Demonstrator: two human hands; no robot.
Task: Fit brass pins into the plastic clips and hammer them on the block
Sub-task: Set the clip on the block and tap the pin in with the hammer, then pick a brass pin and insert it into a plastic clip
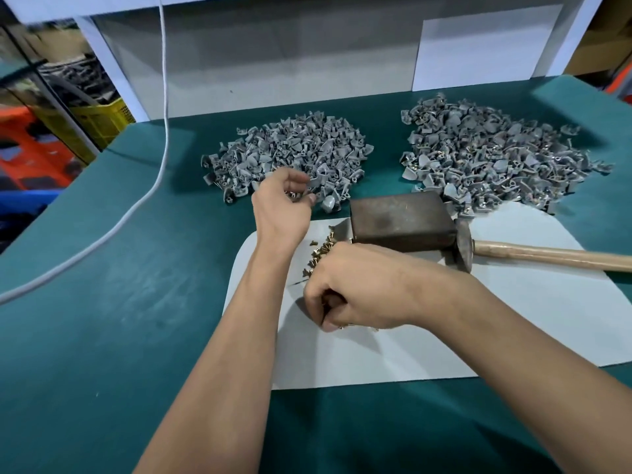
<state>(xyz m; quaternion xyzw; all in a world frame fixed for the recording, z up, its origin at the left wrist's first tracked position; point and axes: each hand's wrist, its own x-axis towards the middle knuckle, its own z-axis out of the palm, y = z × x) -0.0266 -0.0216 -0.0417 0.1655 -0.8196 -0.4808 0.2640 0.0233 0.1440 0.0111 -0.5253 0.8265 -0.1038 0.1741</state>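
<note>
Head view: brass pins (319, 249) are being pinched by the closed right hand (355, 285); a clip (316, 184) is being reached by the half-open left hand (282, 206); mating likely follows.

block (400, 217) and hammer (513, 251) right, open mat (102, 319) left

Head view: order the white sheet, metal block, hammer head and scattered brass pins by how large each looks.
1. white sheet
2. metal block
3. brass pins, partly hidden by the right hand, so unsure
4. hammer head
</note>
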